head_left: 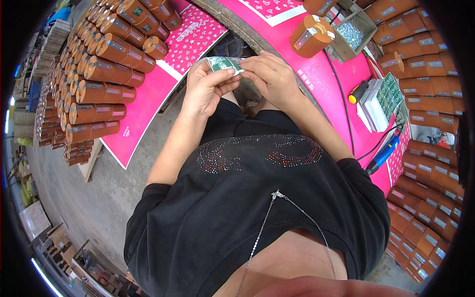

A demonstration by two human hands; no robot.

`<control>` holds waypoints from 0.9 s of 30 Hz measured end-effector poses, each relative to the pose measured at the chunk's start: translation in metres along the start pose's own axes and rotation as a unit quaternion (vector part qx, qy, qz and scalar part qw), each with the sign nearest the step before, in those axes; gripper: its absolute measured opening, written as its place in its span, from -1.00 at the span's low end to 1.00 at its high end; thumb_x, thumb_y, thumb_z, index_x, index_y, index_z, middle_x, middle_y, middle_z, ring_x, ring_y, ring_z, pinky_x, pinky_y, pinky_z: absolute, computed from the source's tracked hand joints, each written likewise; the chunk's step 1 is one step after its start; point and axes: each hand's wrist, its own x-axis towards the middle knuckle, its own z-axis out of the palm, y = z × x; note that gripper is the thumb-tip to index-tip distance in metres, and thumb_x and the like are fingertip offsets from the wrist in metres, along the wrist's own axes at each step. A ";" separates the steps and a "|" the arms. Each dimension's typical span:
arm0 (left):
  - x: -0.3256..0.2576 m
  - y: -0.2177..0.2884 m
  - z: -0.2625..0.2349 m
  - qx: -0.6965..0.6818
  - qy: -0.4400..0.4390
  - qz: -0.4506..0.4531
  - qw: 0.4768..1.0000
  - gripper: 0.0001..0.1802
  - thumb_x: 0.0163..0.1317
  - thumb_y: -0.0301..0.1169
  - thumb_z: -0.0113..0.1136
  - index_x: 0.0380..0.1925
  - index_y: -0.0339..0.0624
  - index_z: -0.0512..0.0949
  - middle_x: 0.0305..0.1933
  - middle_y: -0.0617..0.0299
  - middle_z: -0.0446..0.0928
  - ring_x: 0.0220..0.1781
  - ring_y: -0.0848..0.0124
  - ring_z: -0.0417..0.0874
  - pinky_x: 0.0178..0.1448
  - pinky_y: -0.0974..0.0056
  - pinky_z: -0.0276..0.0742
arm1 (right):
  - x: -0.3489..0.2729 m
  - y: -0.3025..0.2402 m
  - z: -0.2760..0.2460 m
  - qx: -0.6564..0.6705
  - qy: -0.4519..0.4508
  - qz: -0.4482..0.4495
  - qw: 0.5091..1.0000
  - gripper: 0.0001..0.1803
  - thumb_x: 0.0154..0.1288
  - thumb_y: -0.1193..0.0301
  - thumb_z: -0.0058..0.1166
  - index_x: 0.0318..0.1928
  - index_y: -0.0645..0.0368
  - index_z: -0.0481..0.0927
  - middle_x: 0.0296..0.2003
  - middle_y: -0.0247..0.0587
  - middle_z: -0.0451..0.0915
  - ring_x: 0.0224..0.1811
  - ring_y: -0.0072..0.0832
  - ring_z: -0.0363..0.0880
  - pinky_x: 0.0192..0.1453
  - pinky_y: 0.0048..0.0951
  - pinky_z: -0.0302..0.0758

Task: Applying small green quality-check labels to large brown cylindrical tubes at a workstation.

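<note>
We see the small green-and-white printed label strip (pixel 222 64) pinched between both hands. The left hand (pixel 208 89) fingers (pixel 223 75) press its lower edge, and the right hand (pixel 269 74) fingers (pixel 250 63) pinch its right end.

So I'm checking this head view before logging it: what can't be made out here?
- Small green-and-white label: its far end is covered by the right hand, the near edge by left hand fingers.
- Contents of the open grey box: too small; only silvery bits.
- Blue-handled tool: tip hidden behind the black sleeve.
- Stacked brown cylinders: cut off by the fisheye rim.
</note>
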 end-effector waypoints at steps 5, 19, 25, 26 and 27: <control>-0.001 -0.003 0.007 0.046 0.039 0.043 0.997 -0.78 -0.04 -0.61 0.15 -0.35 -0.35 0.38 -0.43 0.10 0.54 -0.46 0.44 0.59 -0.35 0.40 0.56 | 0.000 -0.005 -0.001 -0.026 -0.003 0.006 1.000 -0.85 -0.05 0.49 0.08 -0.37 0.20 0.49 -0.43 -0.19 0.54 -0.36 -0.28 0.53 -0.13 -0.26 0.45; -0.004 -0.008 0.012 0.227 0.047 0.161 0.959 -0.77 -0.08 -0.65 0.18 -0.44 -0.35 0.33 -0.47 0.17 0.52 -0.45 0.56 0.52 -0.37 0.52 0.43 | 0.005 -0.008 -0.008 -0.079 -0.056 -0.036 0.995 -0.93 -0.04 0.47 -0.06 -0.51 0.21 0.45 -0.59 -0.18 0.51 -0.49 -0.26 0.52 -0.24 -0.29 0.44; -0.004 -0.006 0.015 0.112 0.016 0.134 0.985 -0.75 -0.01 -0.61 0.15 -0.34 -0.32 0.30 -0.48 0.14 0.52 -0.47 0.52 0.53 -0.40 0.48 0.44 | 0.005 -0.009 -0.014 -0.014 -0.099 0.037 0.994 -0.89 -0.06 0.51 0.05 -0.43 0.23 0.49 -0.54 -0.15 0.52 -0.48 -0.25 0.53 -0.34 -0.29 0.48; -0.003 -0.003 0.013 0.116 0.026 0.129 0.985 -0.75 -0.01 -0.61 0.15 -0.34 -0.32 0.30 -0.48 0.14 0.52 -0.47 0.52 0.53 -0.40 0.48 0.44 | 0.004 -0.011 -0.014 0.015 -0.096 0.074 0.992 -0.90 -0.08 0.53 0.05 -0.45 0.24 0.50 -0.57 -0.14 0.51 -0.52 -0.25 0.52 -0.42 -0.32 0.47; -0.002 0.001 0.010 0.116 0.027 0.088 0.989 -0.74 0.00 -0.63 0.12 -0.31 -0.30 0.29 -0.47 0.14 0.52 -0.46 0.49 0.54 -0.37 0.47 0.46 | 0.004 -0.012 -0.012 0.014 -0.093 0.067 0.993 -0.90 -0.08 0.53 0.05 -0.45 0.24 0.50 -0.57 -0.14 0.51 -0.52 -0.25 0.52 -0.42 -0.32 0.47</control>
